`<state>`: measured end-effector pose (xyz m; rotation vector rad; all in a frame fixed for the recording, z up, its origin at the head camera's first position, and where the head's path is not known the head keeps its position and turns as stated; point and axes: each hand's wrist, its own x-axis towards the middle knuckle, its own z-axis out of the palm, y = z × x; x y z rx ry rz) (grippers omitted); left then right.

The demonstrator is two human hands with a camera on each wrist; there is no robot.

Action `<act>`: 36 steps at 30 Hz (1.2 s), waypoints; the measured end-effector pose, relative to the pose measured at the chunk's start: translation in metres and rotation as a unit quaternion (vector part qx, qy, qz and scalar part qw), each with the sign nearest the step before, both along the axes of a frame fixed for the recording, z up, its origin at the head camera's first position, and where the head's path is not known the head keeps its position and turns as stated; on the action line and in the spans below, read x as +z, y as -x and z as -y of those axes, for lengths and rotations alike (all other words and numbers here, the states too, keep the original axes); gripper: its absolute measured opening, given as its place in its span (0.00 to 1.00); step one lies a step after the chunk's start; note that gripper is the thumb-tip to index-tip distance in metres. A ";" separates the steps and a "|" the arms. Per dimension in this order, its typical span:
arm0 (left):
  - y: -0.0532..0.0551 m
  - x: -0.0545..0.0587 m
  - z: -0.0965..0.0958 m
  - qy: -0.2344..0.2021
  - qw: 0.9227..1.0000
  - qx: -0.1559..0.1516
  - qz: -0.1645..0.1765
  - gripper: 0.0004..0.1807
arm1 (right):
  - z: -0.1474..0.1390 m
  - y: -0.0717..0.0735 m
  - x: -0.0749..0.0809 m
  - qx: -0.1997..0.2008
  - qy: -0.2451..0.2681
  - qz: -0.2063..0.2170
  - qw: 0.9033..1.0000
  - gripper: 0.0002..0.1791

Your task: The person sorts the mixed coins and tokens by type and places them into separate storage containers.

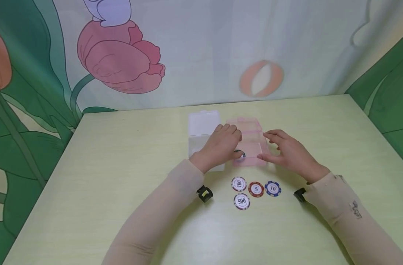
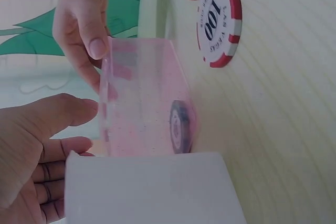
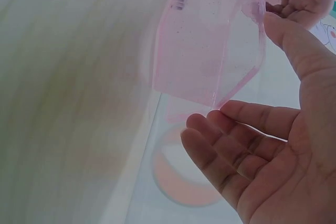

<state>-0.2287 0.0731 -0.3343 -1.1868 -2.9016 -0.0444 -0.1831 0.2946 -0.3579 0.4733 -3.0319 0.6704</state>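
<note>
An opened pink translucent plastic box (image 1: 249,161) stands on the table with its lid (image 1: 244,125) tipped back. Inside it a dark-rimmed poker chip (image 2: 180,127) lies on the floor at the left end. My left hand (image 1: 221,145) hovers over that end, fingers loosely curled and nothing between them and the thumb. At the right end my right hand (image 1: 291,156) lightly holds the box, thumb at the front rim and fingertips at the back corner. A white plastic box (image 1: 204,123), lid raised, sits to the left, partly hidden by my left hand.
Several poker chips lie flat in front of the boxes: a 100 chip (image 1: 239,183), a red 5 chip (image 1: 256,189), a blue 10 chip (image 1: 273,188) and a 500 chip (image 1: 242,201). A printed curtain (image 1: 201,55) hangs behind the table's back edge.
</note>
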 end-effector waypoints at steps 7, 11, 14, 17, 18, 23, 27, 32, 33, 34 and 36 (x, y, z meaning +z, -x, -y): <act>-0.016 0.004 0.011 -0.065 0.998 -0.004 -0.011 0.23 | 0.000 0.000 0.000 0.001 -0.001 0.000 1.000 0.42; -0.026 0.004 0.016 -0.093 0.995 -0.006 -0.021 0.22 | -0.001 0.001 0.000 0.000 -0.001 0.005 1.000 0.42; -0.034 0.002 0.019 -0.112 0.993 -0.018 -0.045 0.20 | -0.001 0.001 0.000 0.000 -0.001 0.007 1.000 0.42; -0.043 0.001 0.023 -0.120 0.990 -0.030 -0.064 0.19 | -0.001 0.001 -0.001 0.001 -0.001 0.004 1.000 0.42; -0.046 0.001 0.024 -0.123 0.990 -0.033 -0.065 0.19 | -0.001 0.001 -0.002 0.001 -0.001 0.002 1.000 0.42; -0.059 -0.005 0.030 -0.120 0.990 -0.044 -0.063 0.21 | -0.001 0.001 -0.001 0.001 -0.004 0.003 1.000 0.41; -0.066 -0.010 0.033 -0.111 0.991 -0.065 -0.047 0.20 | -0.001 0.001 0.000 -0.003 -0.002 0.007 1.000 0.42; -0.072 -0.013 0.034 -0.097 0.992 -0.078 0.028 0.21 | -0.001 0.001 0.001 -0.009 -0.001 0.014 1.000 0.42; -0.073 -0.013 0.034 -0.094 0.992 -0.077 0.045 0.21 | -0.001 0.001 0.001 -0.010 -0.001 0.014 1.000 0.42; -0.075 -0.014 0.034 -0.091 0.991 -0.075 0.061 0.21 | -0.001 0.001 0.000 -0.009 -0.002 0.014 1.000 0.42; -0.077 -0.015 0.034 -0.083 0.991 -0.071 0.082 0.22 | -0.001 0.001 0.000 -0.009 -0.003 0.013 1.000 0.42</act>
